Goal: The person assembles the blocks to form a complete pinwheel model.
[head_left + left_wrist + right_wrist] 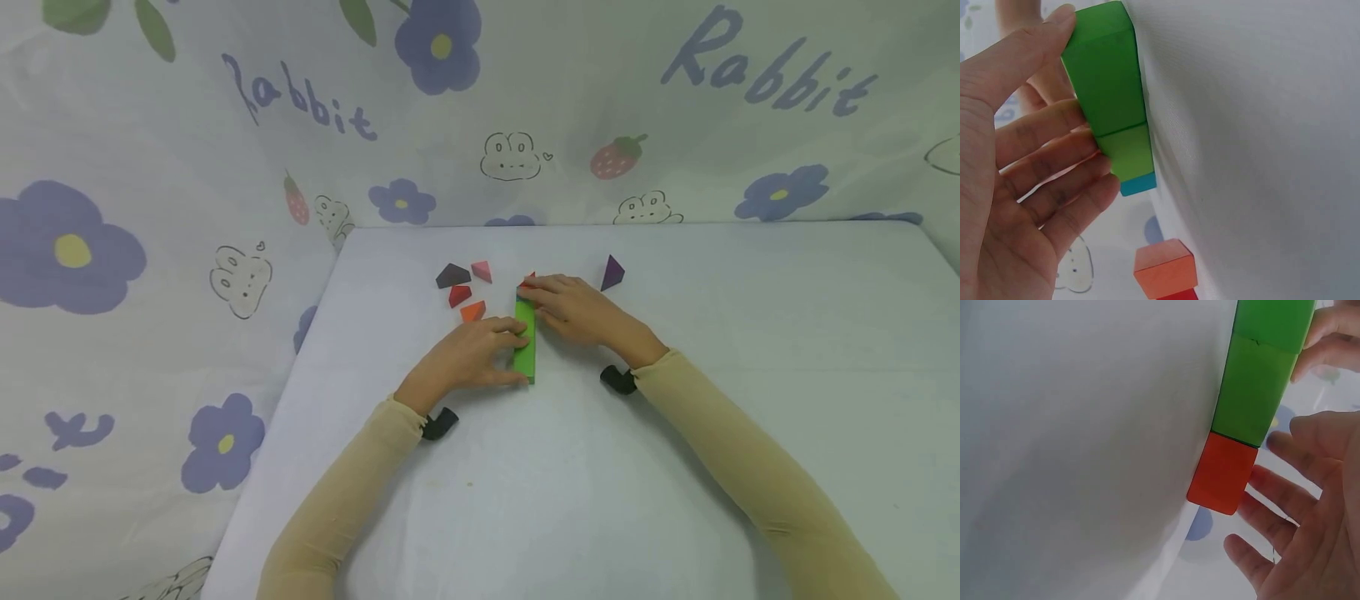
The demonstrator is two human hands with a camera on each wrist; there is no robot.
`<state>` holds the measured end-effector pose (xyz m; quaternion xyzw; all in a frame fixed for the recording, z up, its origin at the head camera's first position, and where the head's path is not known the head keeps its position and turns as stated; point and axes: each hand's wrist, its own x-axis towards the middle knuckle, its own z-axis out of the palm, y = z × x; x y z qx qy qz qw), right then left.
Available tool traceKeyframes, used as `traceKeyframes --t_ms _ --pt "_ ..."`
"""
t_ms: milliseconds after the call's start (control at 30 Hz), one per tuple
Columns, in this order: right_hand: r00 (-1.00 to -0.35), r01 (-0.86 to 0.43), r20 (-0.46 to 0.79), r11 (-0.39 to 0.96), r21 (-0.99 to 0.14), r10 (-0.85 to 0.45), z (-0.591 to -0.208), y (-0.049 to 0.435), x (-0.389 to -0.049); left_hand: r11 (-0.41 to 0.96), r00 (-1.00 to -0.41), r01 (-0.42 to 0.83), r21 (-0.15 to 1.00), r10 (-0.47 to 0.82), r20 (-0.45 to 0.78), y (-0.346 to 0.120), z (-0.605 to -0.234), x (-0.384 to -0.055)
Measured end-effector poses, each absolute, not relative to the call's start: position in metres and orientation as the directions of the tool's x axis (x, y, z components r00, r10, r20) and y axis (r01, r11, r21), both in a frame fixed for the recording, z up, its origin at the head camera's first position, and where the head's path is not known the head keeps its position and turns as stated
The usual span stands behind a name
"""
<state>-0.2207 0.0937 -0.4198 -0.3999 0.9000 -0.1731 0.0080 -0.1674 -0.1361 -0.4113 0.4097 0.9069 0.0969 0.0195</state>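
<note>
A narrow row of green blocks point(527, 358) lies on the white table between the hands. In the left wrist view it joins a dark green block point(1107, 81), a lighter green block point(1129, 150) and a blue piece point(1139, 184). My left hand point(474, 356) touches it from the left, thumb at the near end and fingers extended along its side. At the far end, a red-orange block point(1222, 472) adjoins the green in the right wrist view. My right hand point(579, 312) rests its fingertips against that end from the right; the fingers partly hide it in the head view.
Left of the row lie loose grey point(453, 277), pink point(482, 271), red point(460, 296) and orange point(473, 312) blocks. A purple block point(612, 273) lies beyond the right hand. A patterned cloth point(562, 108) hangs behind the table.
</note>
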Motion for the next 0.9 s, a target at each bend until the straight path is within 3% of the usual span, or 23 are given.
traceKeyframes --t_ms 200,533,900 --pt "-0.722 -0.666 0.092 0.653 -0.361 -0.686 -0.418 0.107 -0.221 0.656 -0.677 0.725 0.21 0.735 0.041 -0.136 -0.411 -0.166" --pt "-0.89 -0.445 0.091 0.811 -0.381 -0.446 -0.414 0.18 -0.222 0.658 -0.68 0.72 0.221 0.732 0.037 -0.136 -0.409 -0.164" --pt "-0.878 -0.449 0.054 0.78 -0.437 -0.475 -0.422 0.202 -0.227 0.644 -0.67 0.732 0.221 0.74 0.063 -0.138 -0.412 -0.165"
